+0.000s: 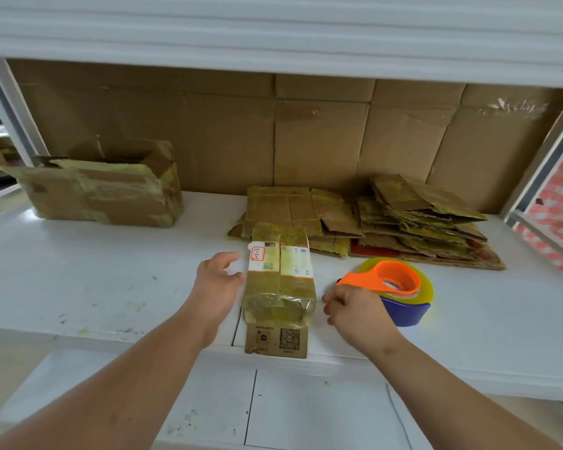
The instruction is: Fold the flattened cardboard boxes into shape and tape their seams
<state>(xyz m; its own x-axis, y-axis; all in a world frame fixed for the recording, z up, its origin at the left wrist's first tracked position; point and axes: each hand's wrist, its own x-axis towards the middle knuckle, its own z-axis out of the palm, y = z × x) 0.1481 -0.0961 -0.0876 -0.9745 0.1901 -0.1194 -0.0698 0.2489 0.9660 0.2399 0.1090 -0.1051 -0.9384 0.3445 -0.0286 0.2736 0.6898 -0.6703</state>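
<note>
A small folded cardboard box [279, 280], covered in yellowed tape and a white label, lies on the white table [111, 271] near its front edge, one flap with a QR code hanging over the edge. My left hand [216, 280] rests against the box's left side with relaxed fingers. My right hand [355, 306] sits just right of the box, its fingers curled at the orange handle of the tape dispenser [398, 287], which has a blue body and a yellowish tape roll. A pile of flattened cardboard boxes [371, 222] lies behind.
An open, taped cardboard box [104, 190] stands at the back left. Brown cardboard sheets [306, 134] line the back wall under a white shelf [273, 34]. A lower white shelf [273, 407] shows below the table's edge.
</note>
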